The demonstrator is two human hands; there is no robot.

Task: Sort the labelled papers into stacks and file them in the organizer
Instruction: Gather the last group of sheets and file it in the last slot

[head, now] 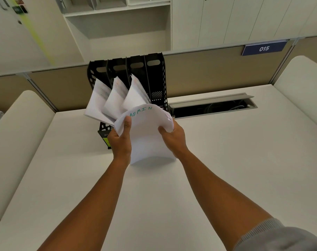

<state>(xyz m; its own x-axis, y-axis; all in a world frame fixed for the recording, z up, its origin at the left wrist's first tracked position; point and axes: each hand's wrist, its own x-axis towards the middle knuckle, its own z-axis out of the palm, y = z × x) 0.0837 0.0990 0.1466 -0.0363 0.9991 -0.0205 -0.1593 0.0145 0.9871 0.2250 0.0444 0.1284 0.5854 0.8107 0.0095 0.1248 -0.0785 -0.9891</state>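
Note:
A black organizer (155, 73) with several upright slots stands at the back of the white desk (226, 160). Three of its slots hold leaning stacks of white paper: left (97, 102), middle (116, 98) and right (136, 96). The rightmost slot (156, 96) looks empty. A curled stack of white paper (146, 134), its top sheet marked "ADMIN" in green, hangs just in front of the organizer. My left hand (120, 140) grips its left edge with the thumb on top. My right hand (172, 138) grips its right edge.
An open cable tray (212, 107) is sunk into the desk right of the organizer. Beige partition panels (208, 73) back the desk, with a blue "015" sign (263, 48). Rounded white side panels rise at left (18, 124) and right (302, 84). Shelves (117, 24) stand behind.

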